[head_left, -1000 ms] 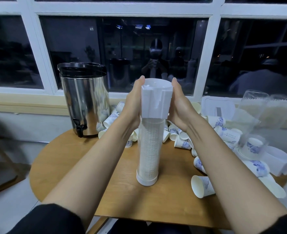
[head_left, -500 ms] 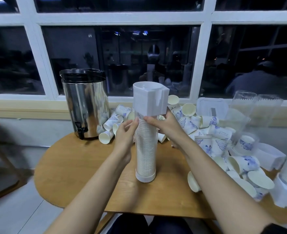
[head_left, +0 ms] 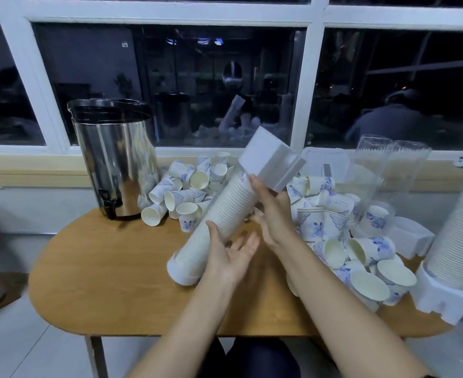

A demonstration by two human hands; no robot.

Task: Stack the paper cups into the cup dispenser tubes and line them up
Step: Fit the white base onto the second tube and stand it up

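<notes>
A clear dispenser tube (head_left: 225, 214) packed with stacked white paper cups is tilted above the table, its square white base end up at the right and its round cap low at the left. My right hand (head_left: 272, 211) grips the tube just below the base end. My left hand (head_left: 230, 255) is under the lower part, palm up with fingers spread, touching the tube. Loose paper cups with blue prints (head_left: 186, 192) lie piled behind and to the right. A second filled dispenser tube (head_left: 454, 246) stands at the right edge.
A steel drinks urn (head_left: 116, 159) with a black lid and tap stands at the back left of the round wooden table (head_left: 110, 274). Empty clear tubes (head_left: 383, 165) and white plastic parts (head_left: 413, 238) sit at the back right, in front of a dark window.
The tube stood upright on the table with both hands near its top; it is now lifted and tipped to the right, with my left hand moved under its lower part.
</notes>
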